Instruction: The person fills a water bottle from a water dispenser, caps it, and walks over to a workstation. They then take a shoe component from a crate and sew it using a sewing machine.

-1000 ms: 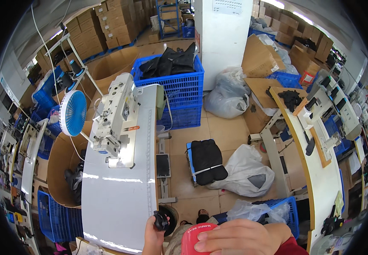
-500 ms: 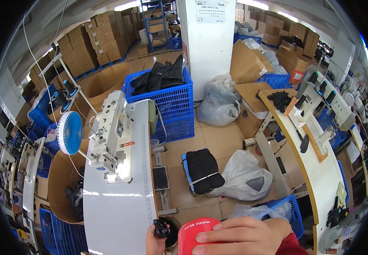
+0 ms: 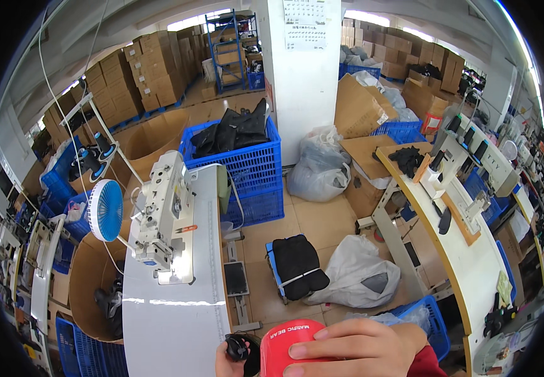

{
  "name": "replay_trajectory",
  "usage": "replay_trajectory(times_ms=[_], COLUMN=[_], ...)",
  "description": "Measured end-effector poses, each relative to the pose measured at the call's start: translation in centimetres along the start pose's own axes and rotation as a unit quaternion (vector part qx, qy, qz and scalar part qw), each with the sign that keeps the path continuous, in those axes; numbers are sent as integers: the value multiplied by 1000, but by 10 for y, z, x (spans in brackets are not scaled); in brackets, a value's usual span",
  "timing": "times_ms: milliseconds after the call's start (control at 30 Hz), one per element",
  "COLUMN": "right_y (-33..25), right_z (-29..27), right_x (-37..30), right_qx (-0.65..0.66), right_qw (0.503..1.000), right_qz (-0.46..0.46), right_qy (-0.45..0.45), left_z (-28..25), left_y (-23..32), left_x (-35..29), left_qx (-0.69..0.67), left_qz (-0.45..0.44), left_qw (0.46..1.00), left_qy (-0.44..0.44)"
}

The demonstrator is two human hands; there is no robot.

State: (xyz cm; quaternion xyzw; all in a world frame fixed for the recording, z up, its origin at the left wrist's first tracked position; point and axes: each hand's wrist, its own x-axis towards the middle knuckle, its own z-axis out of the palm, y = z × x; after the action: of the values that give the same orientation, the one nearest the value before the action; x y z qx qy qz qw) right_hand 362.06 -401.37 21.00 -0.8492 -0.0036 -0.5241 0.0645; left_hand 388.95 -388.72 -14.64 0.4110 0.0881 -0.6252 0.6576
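At the lower edge, my left hand point(image 3: 222, 364) is closed on a small black rounded thing point(image 3: 237, 347), whose kind I cannot make out. My right hand point(image 3: 366, 349) reaches in from the right under a red sleeve. Its fingers curve over a smooth red rounded thing point(image 3: 281, 349) with white lettering, which the picture's lower edge cuts off. Between the two held things a dark round shape point(image 3: 253, 358) shows in part. Just left of my hands stands a pale sewing table point(image 3: 171, 333) with a white sewing machine point(image 3: 162, 217).
Orange-handled thread snips point(image 3: 186, 229) lie by the machine, near a blue-white fan point(image 3: 106, 210). On the floor ahead are a strapped black bundle point(image 3: 296, 267) and a white sack point(image 3: 363, 276). Blue crates point(image 3: 237, 151) stand before a white pillar point(image 3: 303, 88). Another sewing table point(image 3: 435, 235) stands right.
The view has tilted slightly up, so the nearby tables and floor things sit lower in the picture. Both hands keep hold of the same things with little visible movement.
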Motion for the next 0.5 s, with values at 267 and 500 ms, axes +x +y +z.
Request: replay_trajectory(times_ms=[267, 500], right_y=[-9, -12], right_z=[-4, -8], right_x=[7, 13], right_qx=[-11, -17], right_qw=[1000, 1000], right_qz=[8, 6], right_qy=[-2, 12], left_z=[-9, -11], left_y=[-1, -1], left_x=[3, 5], left_qx=[-14, -20], left_qz=[-2, -6], left_qw=[1000, 1000], left_qy=[9, 18])
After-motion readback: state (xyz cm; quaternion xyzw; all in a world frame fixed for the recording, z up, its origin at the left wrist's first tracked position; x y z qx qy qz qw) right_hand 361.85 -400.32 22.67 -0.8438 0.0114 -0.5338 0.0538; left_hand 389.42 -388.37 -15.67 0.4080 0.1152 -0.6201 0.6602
